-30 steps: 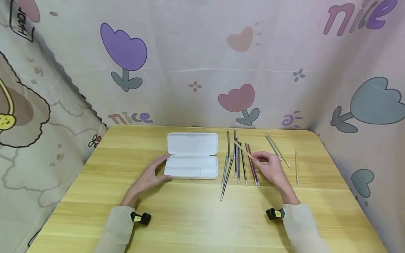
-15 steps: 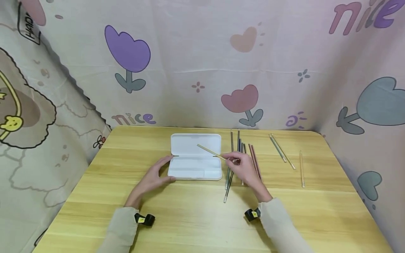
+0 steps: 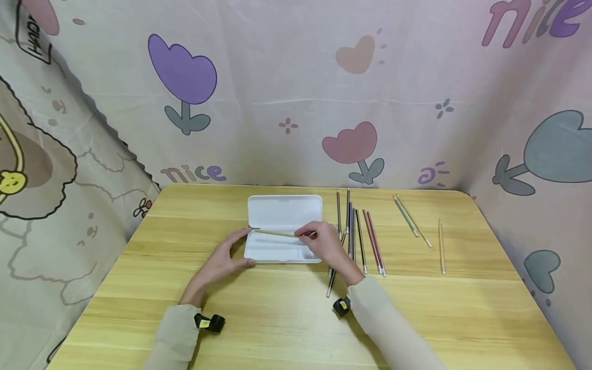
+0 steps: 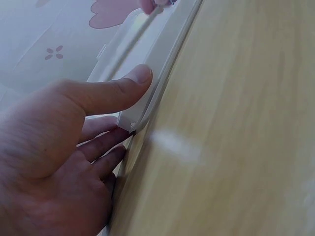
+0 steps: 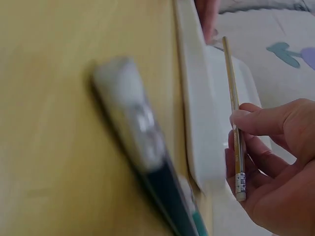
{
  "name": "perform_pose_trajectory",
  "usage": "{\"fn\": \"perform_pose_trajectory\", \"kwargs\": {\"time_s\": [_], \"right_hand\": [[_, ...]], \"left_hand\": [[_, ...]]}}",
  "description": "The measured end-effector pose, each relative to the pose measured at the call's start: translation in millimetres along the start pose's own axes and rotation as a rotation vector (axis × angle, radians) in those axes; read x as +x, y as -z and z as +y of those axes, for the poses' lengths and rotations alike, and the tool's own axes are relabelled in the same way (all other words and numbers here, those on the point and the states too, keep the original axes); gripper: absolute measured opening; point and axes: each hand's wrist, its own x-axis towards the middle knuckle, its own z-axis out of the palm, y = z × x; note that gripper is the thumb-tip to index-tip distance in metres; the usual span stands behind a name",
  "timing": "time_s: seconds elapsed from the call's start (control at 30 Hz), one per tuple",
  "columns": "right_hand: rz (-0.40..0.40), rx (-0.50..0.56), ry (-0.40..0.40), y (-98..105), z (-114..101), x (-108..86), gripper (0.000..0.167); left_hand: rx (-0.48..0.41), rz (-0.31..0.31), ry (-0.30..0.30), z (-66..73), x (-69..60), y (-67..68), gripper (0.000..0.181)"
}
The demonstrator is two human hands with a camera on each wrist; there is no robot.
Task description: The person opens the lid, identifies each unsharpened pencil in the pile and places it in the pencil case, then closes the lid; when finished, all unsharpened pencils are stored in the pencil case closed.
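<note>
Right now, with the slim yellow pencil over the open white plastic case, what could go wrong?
1. The slim yellow pencil, pinched by the right hand, reaches near the left rim of the open white plastic case and may catch it.
2. The left hand holds just one end; pressing the other might shift the case.
3. Slim dark pencils lie close beside the right hand; pulling back could scatter them.

A cloth-screened tabletop nook, whether in home or studio cannot be told; cartoon-printed cloth (image 3: 277, 61) hangs far, left and right; a wood-grain table (image 3: 273, 318) lies between.
</note>
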Motion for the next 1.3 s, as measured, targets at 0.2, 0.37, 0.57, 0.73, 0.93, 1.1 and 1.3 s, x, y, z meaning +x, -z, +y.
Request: {"fn": "perform_pose_trajectory", "kwargs": {"time_s": [0.2,0.37,0.57,0.73,0.93,1.1,1.3], "right_hand": [[-0.072,-0.047,0.003,-14,-2,7.4,0.011],[-0.092,-0.049,-0.053,-15,-4,9.3,0.01],[-0.119,-0.031,-0.066,-13,-3,9.4,0.009],[-0.067,0.019,-0.032,-1,-3,2.3,0.015],[0.054,0.056,0.018,29,-5,-12.7,0.021],[0.157,0.038,0.006,57,-1,-29.9,0.022],[0.246,0.015,-0.096,87,14,-51.9,0.028]], "left_hand": [[-0.021,0.001,-0.005,-0.8,0.5,-0.3,0.09],[-0.002,0.002,0.01,1.6,1.3,0.2,0.093],[0.011,0.0,0.018,3.6,1.2,-0.1,0.092],[0.01,-0.003,0.021,4.2,0.2,0.1,0.092],[0.005,-0.006,0.015,3.0,0.4,0.6,0.091],[0.004,-0.005,0.02,0.4,0.4,0.4,0.09],[-0.008,-0.003,0.008,0.4,1.0,0.5,0.09]]}}
